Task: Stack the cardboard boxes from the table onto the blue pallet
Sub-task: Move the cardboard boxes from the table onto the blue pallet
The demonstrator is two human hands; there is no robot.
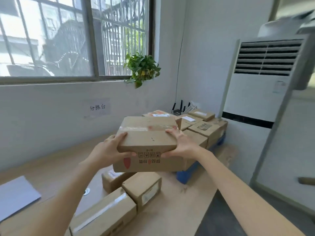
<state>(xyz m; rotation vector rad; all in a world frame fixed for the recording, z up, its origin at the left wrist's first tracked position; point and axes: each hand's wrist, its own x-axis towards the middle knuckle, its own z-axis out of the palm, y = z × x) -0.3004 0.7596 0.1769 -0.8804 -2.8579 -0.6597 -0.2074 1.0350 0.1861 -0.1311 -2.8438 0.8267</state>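
Head view: cardboard box [148,140], ends clasped by curled fingers [121,134] of left hand [110,149], right hand [180,145]; keep level onto blue pallet [183,176].

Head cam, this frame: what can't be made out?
Head view:
1. blue pallet: mostly hidden under stacked boxes; only a corner shows.
2. held box: left hand and right hand cover its lower edge, so contact with the printed box beneath is unclear.
3. shipping label: blurred, unreadable.
4. nearest table box: cut off by the bottom edge.
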